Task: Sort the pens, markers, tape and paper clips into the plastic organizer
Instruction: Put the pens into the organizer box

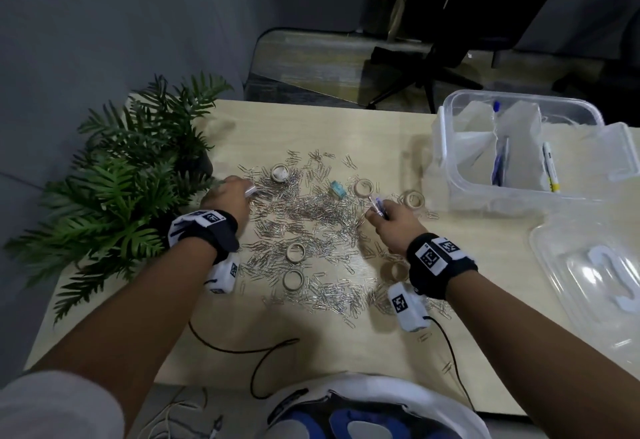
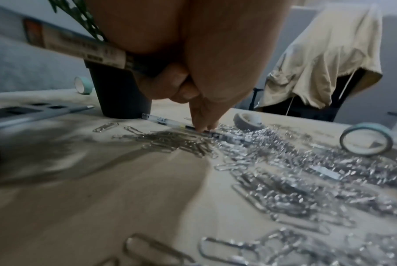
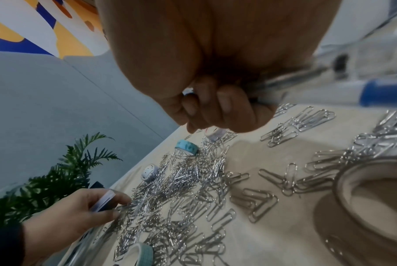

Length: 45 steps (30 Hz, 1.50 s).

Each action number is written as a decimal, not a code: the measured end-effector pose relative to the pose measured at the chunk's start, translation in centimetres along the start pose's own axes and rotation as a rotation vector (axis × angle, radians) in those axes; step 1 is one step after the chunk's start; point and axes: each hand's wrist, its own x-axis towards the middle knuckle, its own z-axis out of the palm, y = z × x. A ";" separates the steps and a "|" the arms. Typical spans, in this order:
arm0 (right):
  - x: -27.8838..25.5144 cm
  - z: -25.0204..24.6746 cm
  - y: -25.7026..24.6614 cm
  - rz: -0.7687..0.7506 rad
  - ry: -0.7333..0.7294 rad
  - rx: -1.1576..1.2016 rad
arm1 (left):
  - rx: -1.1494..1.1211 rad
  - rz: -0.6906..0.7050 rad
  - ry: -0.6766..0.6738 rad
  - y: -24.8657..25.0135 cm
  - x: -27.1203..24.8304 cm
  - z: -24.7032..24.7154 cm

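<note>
Silver paper clips (image 1: pixel 311 227) lie scattered over the middle of the table, with several tape rolls (image 1: pixel 295 252) among them. My left hand (image 1: pixel 242 192) grips a labelled pen (image 2: pixel 74 46) in its curled fingers. Its two straight fingertips (image 2: pixel 201 126) press on a clear pen (image 2: pixel 161 119) that lies at the heap's left edge. My right hand (image 1: pixel 377 213) grips a bundle of pens (image 1: pixel 375 203), one blue-capped (image 3: pixel 386 91), just above the clips. The clear plastic organizer (image 1: pixel 446 147) stands at the far right with a few pens (image 1: pixel 498 165) in its compartments.
A potted fern (image 1: pixel 131 175) crowds the table's left side, its dark pot (image 2: pixel 122 93) just behind my left hand. The organizer's clear lid (image 1: pixel 595 276) lies at the right edge. A black cable (image 1: pixel 263 359) trails over the near edge. An office chair (image 1: pixel 440 40) stands beyond the table.
</note>
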 end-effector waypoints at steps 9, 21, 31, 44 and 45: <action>-0.3 0.6 0.1 0.002 0.000 -0.019 | 0.108 0.094 -0.053 0.8 0.4 0.7; -0.9 -1.1 -2.4 -0.174 -0.040 -0.021 | -0.350 0.075 0.081 6.3 -4.1 -3.0; -3.4 -7.3 -3.4 -0.151 -0.202 0.431 | -1.226 -0.076 -0.344 18.7 -5.6 -5.7; -3.4 -22.4 1.9 -0.041 0.168 0.659 | -1.107 0.116 -0.463 37.9 -4.1 -10.4; -3.2 -23.1 2.3 -0.039 0.185 0.667 | -1.072 0.134 -0.461 38.9 -3.9 -10.3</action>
